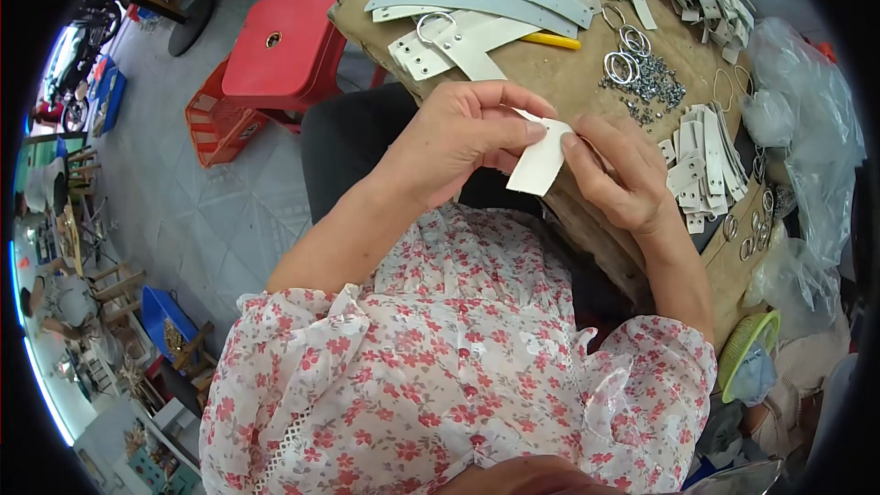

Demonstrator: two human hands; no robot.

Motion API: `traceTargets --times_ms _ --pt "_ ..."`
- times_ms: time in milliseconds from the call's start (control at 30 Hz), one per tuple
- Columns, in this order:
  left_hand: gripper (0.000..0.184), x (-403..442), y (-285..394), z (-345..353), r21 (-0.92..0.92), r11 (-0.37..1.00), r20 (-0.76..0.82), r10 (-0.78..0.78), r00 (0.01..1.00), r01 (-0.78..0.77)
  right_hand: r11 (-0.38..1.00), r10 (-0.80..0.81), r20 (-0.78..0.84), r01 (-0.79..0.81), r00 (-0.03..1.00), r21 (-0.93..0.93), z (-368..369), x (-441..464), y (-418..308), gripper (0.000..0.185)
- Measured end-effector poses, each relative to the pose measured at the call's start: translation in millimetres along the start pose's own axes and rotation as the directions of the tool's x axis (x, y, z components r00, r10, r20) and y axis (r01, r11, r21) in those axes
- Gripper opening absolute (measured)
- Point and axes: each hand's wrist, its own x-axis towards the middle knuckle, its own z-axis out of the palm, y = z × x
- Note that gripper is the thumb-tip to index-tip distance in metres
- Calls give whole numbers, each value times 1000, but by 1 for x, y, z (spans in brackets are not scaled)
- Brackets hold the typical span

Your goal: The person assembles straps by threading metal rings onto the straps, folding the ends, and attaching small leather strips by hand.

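Between my two hands is a short white strap [539,165], its free end hanging down toward my lap. My left hand [449,133] pinches it with the thumb on top and the fingers behind. At the strap's upper right edge, the thumb and fingers of my right hand [621,170] close on it; whether a small part is also in them is hidden. Just beyond my hands, metal rings [621,67] and a scatter of small metal rivets [655,87] lie on the brown-covered table [367,2].
Long white and grey straps [486,5] and a yellow-handled tool [552,40] lie at the back. Short riveted straps [704,165] and more rings [756,229] are to the right, near clear plastic bags [807,128]. A red stool [280,46] stands to the left.
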Motion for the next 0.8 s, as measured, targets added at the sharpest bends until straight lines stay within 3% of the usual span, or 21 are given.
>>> traceTargets --times_ms 167,567,800 --pt "21 1 -6 -3 -85 996 -8 -27 1000 27 989 -123 4 123 992 -79 1 1 2 27" --pt "21 0 -19 -7 -220 972 -72 -101 992 83 994 -112 19 111 994 15 7 3 0 23" --pt "21 -2 -16 0 -170 985 -46 31 998 -38 988 -144 14 144 989 -47 1 9 -3 20"
